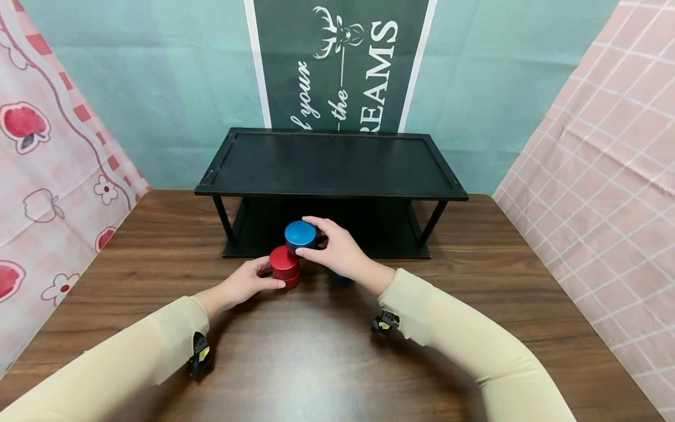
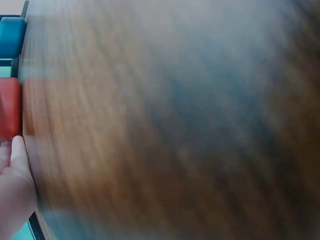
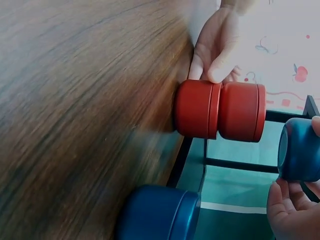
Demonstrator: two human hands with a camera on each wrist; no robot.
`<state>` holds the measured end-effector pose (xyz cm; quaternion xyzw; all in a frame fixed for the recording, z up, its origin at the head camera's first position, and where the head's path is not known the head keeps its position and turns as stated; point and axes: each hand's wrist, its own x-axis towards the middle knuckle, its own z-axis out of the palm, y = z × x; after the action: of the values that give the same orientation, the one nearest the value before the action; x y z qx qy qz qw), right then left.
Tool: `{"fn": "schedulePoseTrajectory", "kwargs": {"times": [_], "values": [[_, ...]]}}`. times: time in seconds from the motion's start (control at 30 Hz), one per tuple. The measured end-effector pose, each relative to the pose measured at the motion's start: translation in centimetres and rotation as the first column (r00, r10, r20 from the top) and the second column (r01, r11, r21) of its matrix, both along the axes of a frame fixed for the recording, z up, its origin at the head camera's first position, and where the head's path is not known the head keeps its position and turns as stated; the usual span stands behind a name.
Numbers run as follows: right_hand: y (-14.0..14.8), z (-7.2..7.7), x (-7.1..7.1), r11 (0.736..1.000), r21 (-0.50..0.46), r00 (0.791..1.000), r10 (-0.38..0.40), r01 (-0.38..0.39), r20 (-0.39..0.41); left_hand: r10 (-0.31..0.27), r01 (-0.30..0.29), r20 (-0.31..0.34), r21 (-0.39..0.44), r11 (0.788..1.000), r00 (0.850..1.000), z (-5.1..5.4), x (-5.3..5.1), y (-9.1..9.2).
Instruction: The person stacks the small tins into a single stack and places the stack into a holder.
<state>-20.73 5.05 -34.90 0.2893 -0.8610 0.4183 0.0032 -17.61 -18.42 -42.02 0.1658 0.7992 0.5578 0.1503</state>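
Right hand (image 1: 337, 251): grip tin-wide, pinches blue tin (image 1: 300, 234), upright | left hand (image 1: 244, 283): grip loosely spread, touches stacked red tins (image 1: 285, 265) | I see their long axis vertical

Red tins (image 3: 194, 110), two: stacked upright, in left hand (image 1: 245, 283). Blue tin (image 1: 300, 234): in right hand (image 1: 341, 249). Second blue tin (image 3: 156, 214): below right hand.
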Motion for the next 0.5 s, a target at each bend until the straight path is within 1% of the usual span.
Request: {"fn": "schedulePoseTrajectory", "kwargs": {"times": [0.2, 0.33, 0.5], "values": [[-0.8, -0.1, 0.0, 1.0, 0.01, 1.0, 0.028, -0.028, 0.004, -0.008, 0.008, 0.005, -0.007, 1.0, 1.0, 0.0, 0.0, -0.1], [-1.1, -0.3, 0.1, 0.999, -0.001, 0.999, 0.049, -0.049, 0.011, -0.009, 0.009, 0.004, -0.004, 1.0, 1.0, 0.2, 0.1, -0.1], [-1.5, -0.5, 0.1, 0.998, -0.002, 0.998, 0.056, -0.056, 0.022, -0.009, 0.009, 0.004, -0.002, 1.0, 1.0, 0.3, 0.1, 0.1]]}}
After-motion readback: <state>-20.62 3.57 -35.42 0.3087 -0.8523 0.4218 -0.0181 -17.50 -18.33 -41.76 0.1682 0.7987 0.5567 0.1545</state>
